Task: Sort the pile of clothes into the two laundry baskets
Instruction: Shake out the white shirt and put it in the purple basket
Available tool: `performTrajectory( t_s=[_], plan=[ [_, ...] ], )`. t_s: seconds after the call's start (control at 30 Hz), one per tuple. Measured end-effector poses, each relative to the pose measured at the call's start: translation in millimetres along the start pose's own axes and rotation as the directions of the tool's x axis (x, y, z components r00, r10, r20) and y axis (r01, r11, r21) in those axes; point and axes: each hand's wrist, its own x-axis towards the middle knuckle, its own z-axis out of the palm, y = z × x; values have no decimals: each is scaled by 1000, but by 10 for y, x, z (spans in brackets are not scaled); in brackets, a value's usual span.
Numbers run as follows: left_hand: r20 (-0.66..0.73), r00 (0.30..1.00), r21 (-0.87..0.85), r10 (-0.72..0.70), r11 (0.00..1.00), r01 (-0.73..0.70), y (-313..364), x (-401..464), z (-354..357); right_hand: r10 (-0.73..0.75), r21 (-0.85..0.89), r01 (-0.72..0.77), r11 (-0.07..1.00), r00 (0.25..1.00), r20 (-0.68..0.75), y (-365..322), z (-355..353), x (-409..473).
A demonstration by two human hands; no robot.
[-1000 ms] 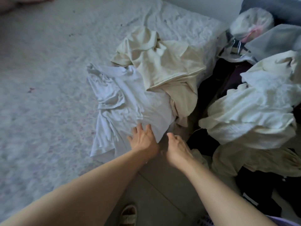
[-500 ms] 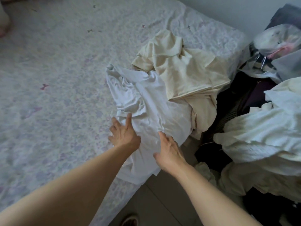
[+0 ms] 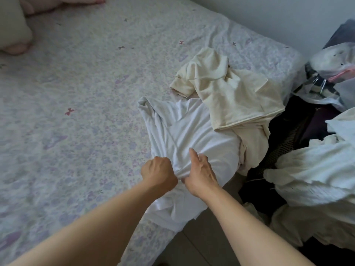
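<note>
- Both hands bunch the white shirt (image 3: pixel 192 135) on the bed (image 3: pixel 76 93): left hand (image 3: pixel 158 172) fisted, right hand (image 3: pixel 200 173) pinching a fold.
- A cream shirt (image 3: pixel 230 89) overlaps its far edge.
- White laundry (image 3: pixel 311 169) is heaped at right.

A shirt (image 3: pixel 184 135) lies on the bed (image 3: pixel 76 93), another garment (image 3: pixel 230 89) partly overlapping it, perhaps.

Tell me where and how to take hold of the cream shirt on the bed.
Grip the cream shirt at its free near hem, coming from the bed's foot side. That edge lies folded on top of the white shirt, uncovered; the sleeve end is farther away.
</note>
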Motion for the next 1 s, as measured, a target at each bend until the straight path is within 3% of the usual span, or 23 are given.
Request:
performTrajectory(
  t_s=[0.17, 0.33, 0.4, 0.47, 0.6, 0.73, 0.87, 1.0],
  plan=[
    [-50, 999, 61, -11, 998, 15, -22, 56, -30, -57, -71, 57, 996, 998, 0, -94, 103, 58],
    [-63, 998, -199, -18, 980, 5, -7, 245, -60, -39, -270, 10, 963, 994, -102, -1, 102, 229],
    [-72, 997, -203, -28, 979, 13, 8, 327, -71, -37, -298, -8, 955, 989, -143, 61, 89, 323],
    [-111, 994, -176, -22, 984, 2, 19, 405, -83, -42, -224, -3, 975, 980, -196, 59, 69, 397],
    [-214, 977, -202, 19, 977, -63, 46, 554, -166, 15, 100, 14, 995, 960, -279, -143, 51, 293],
    [-272, 960, -188, 62, 975, -116, 149, 708, -287, -89, 380, 125, 917, 990, -110, -378, 198, 11],
    [-256, 957, -155, 134, 972, -177, 329, 801, -308, -177, 478, 84, 874, 972, 152, -432, 218, -68],
    [-226, 952, -97, 204, 968, -230, 496, 874, -241, -63, 477, -1, 879, 991, 117, -125, 134, 85]
  ],
)
